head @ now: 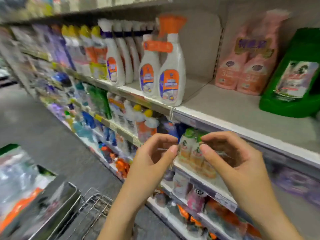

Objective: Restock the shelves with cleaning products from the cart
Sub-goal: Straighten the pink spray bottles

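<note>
We hold our left hand (152,163) and right hand (233,158) up in front of the middle shelf (195,171). The fingers curl toward each other and the thumbs sit close to the forefingers. Whether something thin and clear is pinched between them we cannot tell, because the blur hides it. The cleaning products (20,184) lie in the cart (74,201) at lower left, well apart from both hands.

We judge the main risk to be the banded pair of spray bottles (170,75), which stands right at the front edge of the upper shelf (225,104). A careless reach past it could tip it off. The small green-capped bottles (190,148) just behind our fingertips could topple if we brush them. The smeared view suggests haste, which makes either slip likelier.
</note>
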Motion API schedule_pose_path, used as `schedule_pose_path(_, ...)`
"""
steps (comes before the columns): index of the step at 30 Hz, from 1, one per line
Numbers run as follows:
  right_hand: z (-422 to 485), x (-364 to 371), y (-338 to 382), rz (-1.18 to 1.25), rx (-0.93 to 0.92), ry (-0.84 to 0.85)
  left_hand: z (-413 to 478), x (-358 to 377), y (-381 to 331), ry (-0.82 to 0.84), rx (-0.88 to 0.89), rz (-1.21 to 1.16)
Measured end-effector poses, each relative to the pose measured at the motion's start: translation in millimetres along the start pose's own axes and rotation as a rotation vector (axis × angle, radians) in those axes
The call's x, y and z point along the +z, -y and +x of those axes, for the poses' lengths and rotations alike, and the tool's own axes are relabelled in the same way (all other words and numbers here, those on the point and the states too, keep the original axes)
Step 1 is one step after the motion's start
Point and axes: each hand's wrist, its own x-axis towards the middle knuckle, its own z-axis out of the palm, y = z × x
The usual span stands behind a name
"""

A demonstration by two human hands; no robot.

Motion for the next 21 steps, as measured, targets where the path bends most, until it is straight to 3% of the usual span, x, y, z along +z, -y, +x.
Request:
schedule_pose_path(7,-50.3,157.5,18.7,0.271,0.103,0.45,-118.0,-141.4,-3.1,-0.438,-0.108,0.056)
schedule_pose_path(15,-167.7,347.3,58.8,0.417,0.193,0.939,-303.6,-285.7,-10.8,-0.943,-0.213,0.096)
schedule_pose_path(21,-239.7,442.5,79.7,0.449,0.26,1.13,-409.8,-342.5,-10.9,-1.187,-0.278,0.077)
